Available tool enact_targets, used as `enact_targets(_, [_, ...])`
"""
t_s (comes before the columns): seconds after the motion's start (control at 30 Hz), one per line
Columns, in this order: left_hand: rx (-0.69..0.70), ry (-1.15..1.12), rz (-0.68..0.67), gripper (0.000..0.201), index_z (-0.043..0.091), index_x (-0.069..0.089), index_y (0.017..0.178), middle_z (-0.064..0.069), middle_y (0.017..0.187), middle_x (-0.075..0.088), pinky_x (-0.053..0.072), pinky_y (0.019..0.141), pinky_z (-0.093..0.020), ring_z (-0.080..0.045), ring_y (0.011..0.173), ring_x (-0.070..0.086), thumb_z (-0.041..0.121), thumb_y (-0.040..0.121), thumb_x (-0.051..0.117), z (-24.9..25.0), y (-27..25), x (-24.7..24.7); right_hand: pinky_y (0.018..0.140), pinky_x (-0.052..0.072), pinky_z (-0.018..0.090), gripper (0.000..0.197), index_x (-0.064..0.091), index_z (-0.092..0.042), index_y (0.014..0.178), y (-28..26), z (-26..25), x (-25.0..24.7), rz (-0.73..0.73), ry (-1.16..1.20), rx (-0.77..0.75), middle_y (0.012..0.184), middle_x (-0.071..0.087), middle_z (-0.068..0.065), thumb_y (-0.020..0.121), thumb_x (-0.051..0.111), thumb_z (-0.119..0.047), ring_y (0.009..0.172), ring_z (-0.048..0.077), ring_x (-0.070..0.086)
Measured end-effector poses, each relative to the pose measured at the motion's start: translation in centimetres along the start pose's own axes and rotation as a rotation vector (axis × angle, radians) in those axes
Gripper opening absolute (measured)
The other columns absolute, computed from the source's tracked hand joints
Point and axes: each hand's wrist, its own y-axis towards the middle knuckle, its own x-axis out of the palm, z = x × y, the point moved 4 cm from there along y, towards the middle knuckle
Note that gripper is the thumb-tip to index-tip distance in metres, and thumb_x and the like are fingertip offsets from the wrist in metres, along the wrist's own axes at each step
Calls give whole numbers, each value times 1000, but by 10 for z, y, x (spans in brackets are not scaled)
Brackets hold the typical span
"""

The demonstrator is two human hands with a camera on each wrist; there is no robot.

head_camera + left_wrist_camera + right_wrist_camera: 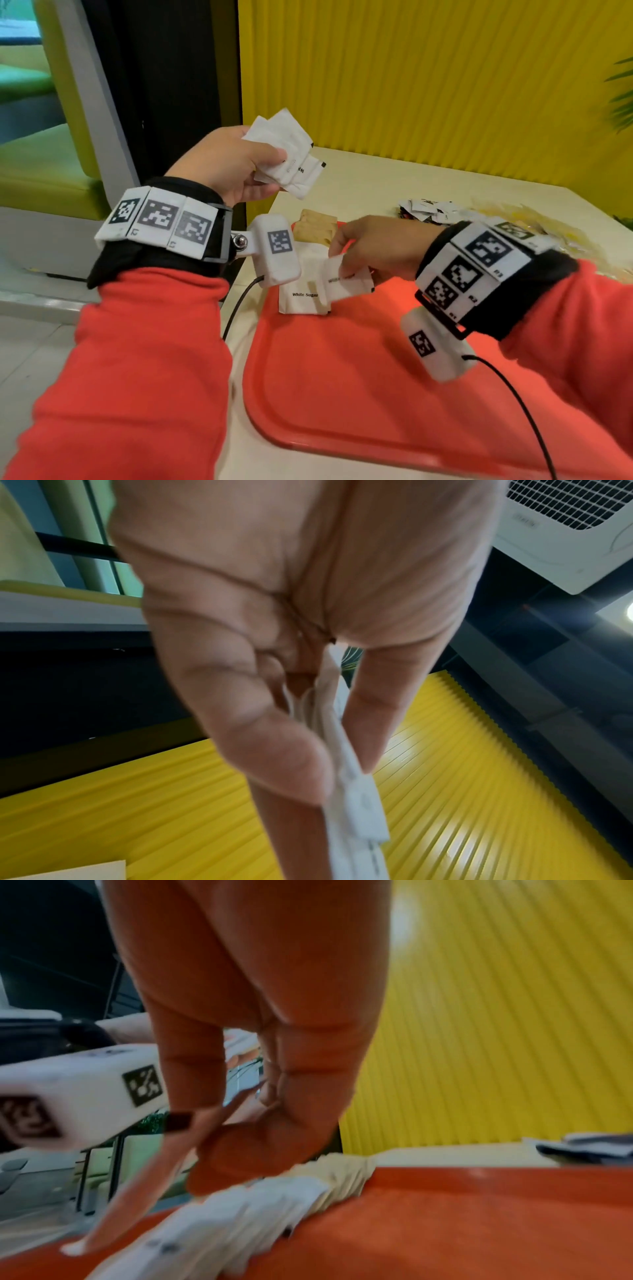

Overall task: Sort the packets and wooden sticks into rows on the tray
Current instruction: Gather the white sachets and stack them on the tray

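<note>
Left hand: the left hand (226, 161) is raised above the worktop's left edge, thumb and fingers pinching a fanned bunch of white packets (287, 150); the left wrist view shows the same bunch (346, 764) edge-on, clamped between thumb and fingers.
Right hand: the right hand (380, 250) is low over the far left part of the tray, fingers curled on a single white packet (346, 279), which hangs just above the row beneath; contact with that row cannot be told.
Tray: the red tray (359, 394) lies on the worktop, directly before the person.
White row: a row of white sugar packets (301, 291) stands on edge at the tray's far left; the front one reads "White Sugar". The right wrist view shows this row (240, 1213) under the fingertips.
Brown row: a row of brown packets (315, 228) stands just behind the white row, at the tray's far edge.
Loose pile: a heap of unsorted packets (428, 209) lies on the worktop (359, 185), beyond the tray to the right, well apart from the rows.
Wooden sticks: cannot be made out in any view.
Backdrop: a yellow ribbed wall (428, 68) rises behind the worktop.
</note>
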Motion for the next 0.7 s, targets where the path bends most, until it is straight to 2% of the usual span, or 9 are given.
enact_targets(0.1, [-4, -13, -8, 24, 13, 53, 115, -9, 98, 69, 53, 54, -16, -9, 65, 68, 9, 91, 54, -1, 1, -1, 53, 30, 25, 19, 57, -15, 76, 5, 4, 19, -69, -84, 44, 79, 55, 10, 78, 63, 3, 74, 23, 44])
enact_targets(0.13, [-5, -18, -8, 23, 14, 53, 114, -9, 97, 69, 53, 54, -16, -9, 65, 68, 9, 92, 54, -1, 1, -2, 52, 29, 25, 19, 57, -14, 76, 6, 4, 23, -79, -78, 42, 77, 55, 11, 78, 63, 3, 72, 22, 43])
enact_targets(0.23, [-10, -31, -6, 23, 14, 53, 114, -9, 99, 69, 53, 53, -15, -12, 71, 67, 9, 92, 54, -1, 1, -6, 48, 38, 20, 24, 58, -14, 72, 9, 0, 30, -94, -36, 25, 64, 57, 3, 79, 62, 8, 52, 12, 48])
enact_targets(0.27, [-13, -36, -2, 21, 15, 54, 112, -9, 101, 69, 53, 52, -14, -12, 74, 67, 9, 92, 53, -2, 0, -8, 51, 42, 19, 23, 59, -14, 72, 8, -2, 32, -94, -51, 16, 63, 58, 1, 79, 63, 8, 51, 9, 50])
enact_targets(0.33, [-18, -42, 3, 16, 17, 55, 106, -10, 103, 68, 53, 51, -14, -14, 77, 65, 9, 93, 53, -3, 0, -11, 61, 47, 25, 13, 64, -7, 83, 9, -6, 35, -76, -151, -2, 70, 60, 4, 78, 64, 5, 59, 14, 54])
enact_targets(0.4, [-24, -44, -1, 15, 17, 55, 105, -11, 104, 67, 53, 52, -14, -15, 79, 65, 9, 93, 53, -4, 0, -12, 70, 48, 30, 20, 65, 0, 98, 10, -8, 37, -30, -274, -18, 75, 58, 5, 78, 65, 1, 68, 16, 54])
enact_targets(0.53, [-23, -37, -20, 24, 13, 53, 115, -9, 98, 68, 53, 52, -15, -13, 73, 67, 9, 92, 54, -5, 3, -8, 69, 48, 28, 11, 60, -13, 85, 9, -13, 37, 8, -374, -52, 77, 59, 3, 81, 66, -5, 62, 13, 51])
enact_targets(0.6, [-20, -27, -30, 22, 14, 53, 112, -9, 95, 69, 53, 52, -15, -11, 67, 68, 9, 92, 54, -5, 3, -5, 75, 50, 29, 13, 58, -14, 83, 10, -14, 37, 17, -400, -61, 79, 60, 3, 81, 68, -7, 67, 14, 53])
enact_targets(0.7, [-25, -11, -48, 20, 14, 53, 111, -8, 94, 69, 53, 51, -15, -9, 61, 68, 9, 92, 54, -5, 2, -2, 81, 52, 30, 15, 60, -15, 87, 11, -15, 36, 34, -436, -68, 71, 55, -4, 79, 71, -8, 77, 14, 56])
